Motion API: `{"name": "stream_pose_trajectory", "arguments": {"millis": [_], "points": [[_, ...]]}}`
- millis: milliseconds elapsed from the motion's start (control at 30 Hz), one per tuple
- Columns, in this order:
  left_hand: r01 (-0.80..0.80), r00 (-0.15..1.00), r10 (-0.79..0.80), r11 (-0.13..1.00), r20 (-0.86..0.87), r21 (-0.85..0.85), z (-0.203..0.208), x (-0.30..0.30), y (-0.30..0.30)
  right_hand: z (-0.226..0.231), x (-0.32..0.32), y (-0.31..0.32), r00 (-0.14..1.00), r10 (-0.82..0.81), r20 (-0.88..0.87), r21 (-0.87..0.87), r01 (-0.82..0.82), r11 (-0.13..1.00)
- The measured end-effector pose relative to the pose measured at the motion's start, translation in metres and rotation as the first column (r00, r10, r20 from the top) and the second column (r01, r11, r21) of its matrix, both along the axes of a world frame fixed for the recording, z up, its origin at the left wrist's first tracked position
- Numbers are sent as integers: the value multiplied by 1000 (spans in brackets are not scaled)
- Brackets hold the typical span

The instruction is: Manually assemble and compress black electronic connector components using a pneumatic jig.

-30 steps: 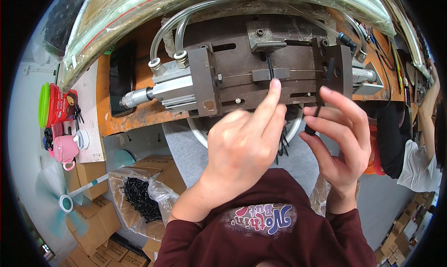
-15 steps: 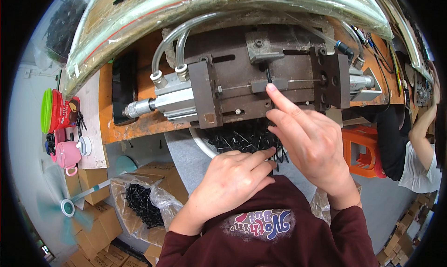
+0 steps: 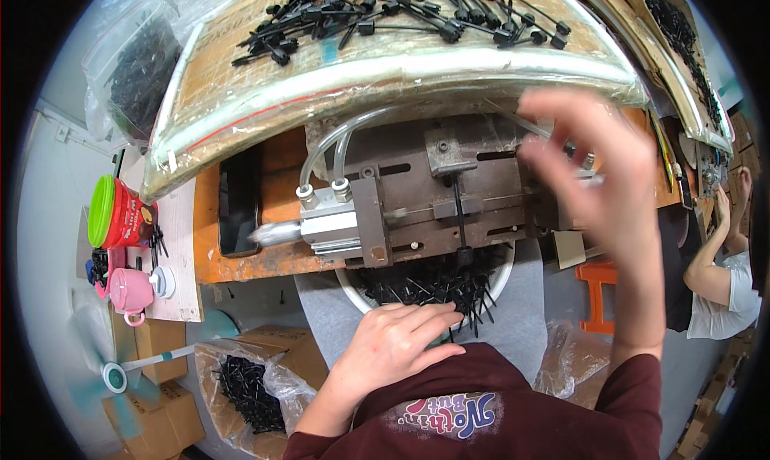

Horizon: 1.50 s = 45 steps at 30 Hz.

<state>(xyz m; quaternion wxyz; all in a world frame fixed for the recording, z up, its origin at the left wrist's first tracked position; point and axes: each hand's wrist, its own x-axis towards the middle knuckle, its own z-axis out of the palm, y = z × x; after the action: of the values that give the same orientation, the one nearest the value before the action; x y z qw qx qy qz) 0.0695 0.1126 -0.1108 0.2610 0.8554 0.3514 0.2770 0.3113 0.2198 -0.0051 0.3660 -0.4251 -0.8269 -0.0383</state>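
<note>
two cups, red (image 3: 120, 213) and pink (image 3: 130, 290), stand at far left on the tabletop (image 3: 241, 263). left hand (image 3: 397, 344) lies in the white bowl (image 3: 504, 277) of black pins (image 3: 437, 285), fingers curled loosely on them; grasp unclear. right hand (image 3: 597, 171), blurred, hangs released over the metal press (image 3: 437, 195), fingers spread.

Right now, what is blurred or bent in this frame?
Head view: the right hand is smeared by motion blur; the left hand over the bowl is sharp; the shelf bows with fisheye distortion; corners are black.
</note>
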Motion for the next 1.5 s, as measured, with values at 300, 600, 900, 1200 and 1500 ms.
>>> {"name": "stream_pose_trajectory", "arguments": {"millis": [300,600,900,1200,1500], "points": [[43,998,-43,999,37,1,-4,3,-4,38,93,147,889,-331,316,-219,408,886],[51,997,-53,998,64,25,-6,8,-3,12,33,212,916,-358,183,-341,401,851],[38,996,-39,999,76,14,-5,8,-7,34,-7,223,950,-223,220,-348,290,892],[32,997,-32,999,74,0,-6,6,-8,68,-2,207,836,-108,539,-364,346,864],[34,997,-34,999,64,-1,-3,6,-9,68,-13,211,809,-137,572,-502,477,722]]}}
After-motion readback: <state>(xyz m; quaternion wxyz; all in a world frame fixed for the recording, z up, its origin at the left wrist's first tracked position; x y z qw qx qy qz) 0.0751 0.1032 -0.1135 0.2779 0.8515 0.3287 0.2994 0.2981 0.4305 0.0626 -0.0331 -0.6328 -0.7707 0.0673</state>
